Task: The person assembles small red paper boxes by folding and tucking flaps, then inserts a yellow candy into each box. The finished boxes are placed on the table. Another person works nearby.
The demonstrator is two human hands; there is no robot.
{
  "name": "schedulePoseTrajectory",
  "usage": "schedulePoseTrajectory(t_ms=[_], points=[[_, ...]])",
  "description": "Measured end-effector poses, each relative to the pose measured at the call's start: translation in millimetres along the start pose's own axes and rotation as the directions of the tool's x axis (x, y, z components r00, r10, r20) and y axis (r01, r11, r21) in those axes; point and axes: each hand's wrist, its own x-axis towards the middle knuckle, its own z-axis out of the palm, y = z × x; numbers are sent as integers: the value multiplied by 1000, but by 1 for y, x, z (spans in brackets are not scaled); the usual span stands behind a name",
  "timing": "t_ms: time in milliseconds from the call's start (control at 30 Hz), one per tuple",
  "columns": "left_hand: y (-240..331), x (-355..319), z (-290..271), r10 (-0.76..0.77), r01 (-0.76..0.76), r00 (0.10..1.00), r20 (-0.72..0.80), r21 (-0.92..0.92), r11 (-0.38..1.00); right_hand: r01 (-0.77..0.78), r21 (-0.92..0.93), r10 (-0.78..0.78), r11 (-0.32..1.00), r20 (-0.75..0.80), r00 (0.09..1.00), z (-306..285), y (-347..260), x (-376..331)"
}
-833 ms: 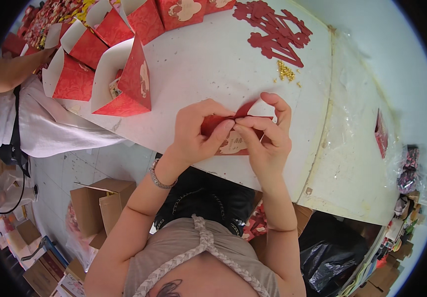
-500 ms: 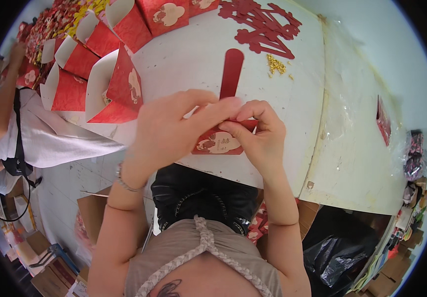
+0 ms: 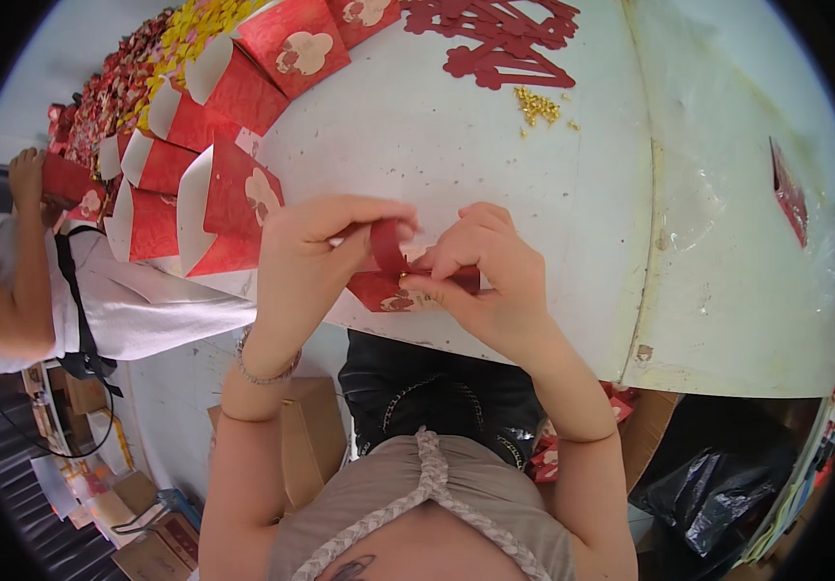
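A small red paper box (image 3: 375,292) with a pale printed patch stands near the table's front edge, partly covered by my hands. My left hand (image 3: 309,257) is closed on a dark red paper strap (image 3: 390,247), which curves up from the top of the box. With its thumb and fingers, my right hand (image 3: 495,276) pinches the box's top edge. A tiny gold fastener (image 3: 403,276) shows by the right thumb tip, where the strap meets the box. The fingers hide most of that joint.
Open red paper boxes (image 3: 233,208) stand at the left. Several dark red straps (image 3: 504,44) lie at the back, beside a small heap of gold fasteners (image 3: 538,107). Clear plastic sheeting (image 3: 717,194) covers the right side. A co-worker's arm (image 3: 25,261) reaches in at far left.
The strap stood up straight beyond my hands; now it is bent over toward me in my left hand. My right hand has shifted slightly lower. The co-worker's hand now holds a red box.
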Motion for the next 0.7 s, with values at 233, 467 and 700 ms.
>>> schedulePoseTrajectory(t_ms=[233,467,700], points=[[1,-15,-2,-176,182,983,48,-260,948,51,-7,-51,999,-63,997,4,2,-3],[-5,-10,0,-178,215,975,133,-356,909,48,7,-48,999,-62,997,3,1,-2],[-13,-9,-6,-111,186,973,205,-396,899,32,32,-29,999,-77,997,5,3,-3]])
